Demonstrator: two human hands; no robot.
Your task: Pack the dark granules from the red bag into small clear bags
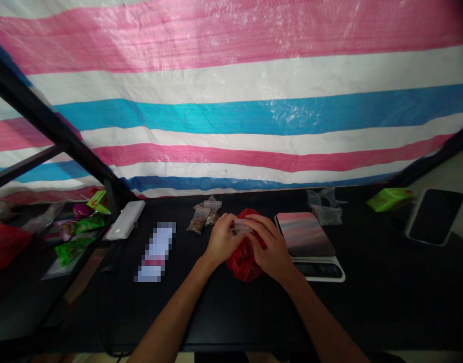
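Note:
My left hand (222,241) and my right hand (272,248) meet over a crumpled red plastic bag (246,266). Between their closed fingers is a small clear zip bag (239,227), held near its upper edge. Its contents are mostly hidden by my fingers. Just beyond my left hand, several small zip bags (198,222) filled with brown bits lie in a loose pile. Close to the right of my right hand sits a flat kitchen scale (309,234) with a shiny platform and a dark display at its front.
Behind the scale lies an empty clear plastic bag (327,212). A green box (390,198) and a propped dark-screened device (435,217) stand at right. To the left are a white power bank (126,220), a blurred-out item (155,252), and colourful packets (74,250) beyond a black frame bar (65,141).

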